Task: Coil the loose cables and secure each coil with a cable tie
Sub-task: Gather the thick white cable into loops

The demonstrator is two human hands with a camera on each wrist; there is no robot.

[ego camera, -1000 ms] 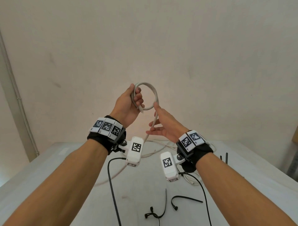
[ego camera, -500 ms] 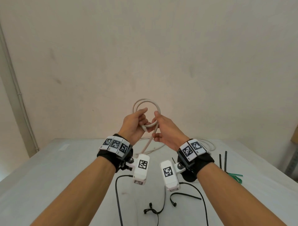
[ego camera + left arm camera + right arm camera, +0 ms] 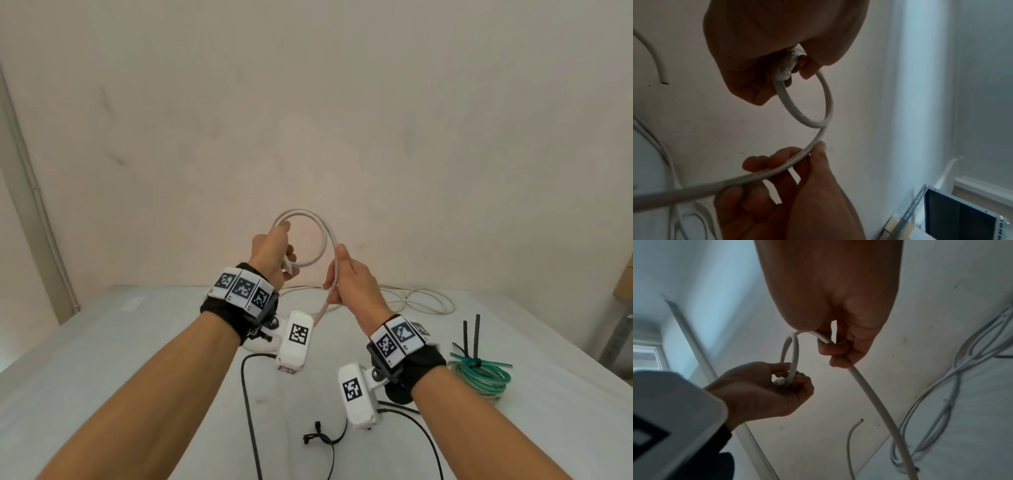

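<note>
Pinched by left hand (image 3: pixel 272 251) — white cable (image 3: pixel 320 233) loop above right hand (image 3: pixel 352 284).

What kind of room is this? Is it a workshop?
Probably a plain workroom or storeroom, though that's a guess: a white table against a bare wall, loose white cable spread on it, and a perforated metal rack in the corner.

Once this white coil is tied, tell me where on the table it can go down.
The table lies bare on its left, bordered by the left forearm and the wall. The right side is crowded: the green coil with black ties, loose white cable behind it. Near the middle lie black ties.
</note>
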